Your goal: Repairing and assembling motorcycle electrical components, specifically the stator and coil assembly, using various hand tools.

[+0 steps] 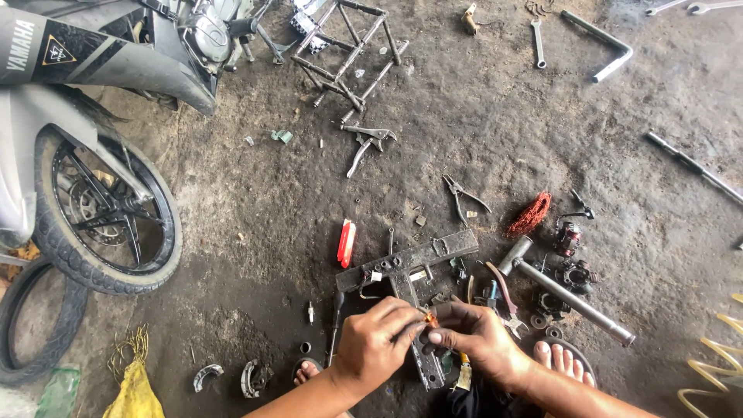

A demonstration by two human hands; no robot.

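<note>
My left hand and my right hand meet low in the middle of the view, fingertips pinched together on a small orange-tipped part. They work just above a dark T-shaped metal bar lying on the dirt floor. What exactly the part is stays hidden under my fingers. My bare feet rest on the ground on either side of my hands.
A motorcycle with its wheel stands at left. Scattered about: pliers, a coil of red wire, a red-handled tool, a long metal tube, small engine parts, a metal frame, wrenches.
</note>
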